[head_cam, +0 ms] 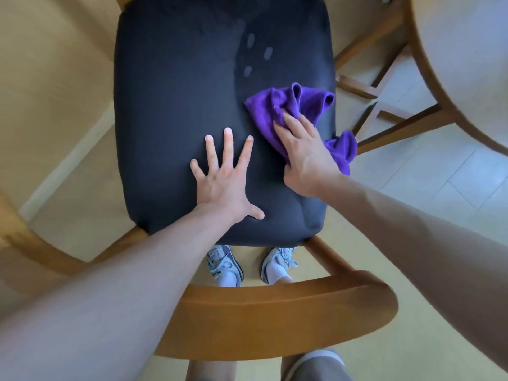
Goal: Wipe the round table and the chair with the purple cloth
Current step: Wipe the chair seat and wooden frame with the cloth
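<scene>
I look straight down on the chair, whose dark padded seat (176,105) fills the middle of the view. Its curved wooden backrest (275,312) runs across near me. The purple cloth (305,105) lies bunched on the seat's right side, one end hanging over the right edge. My right hand (305,158) presses flat on the cloth, fingers extended over it. My left hand (225,180) rests on the seat with fingers spread, just left of the cloth. A few pale marks (258,55) show on the seat beyond the cloth. The round table's wooden rim (428,78) curves at the upper right.
The table's wooden legs and crossbars (379,105) stand close to the seat's right edge. Pale floor (439,193) surrounds the chair. My shoes (224,266) show under the seat's near edge. Another wooden piece (16,232) sits at the left edge.
</scene>
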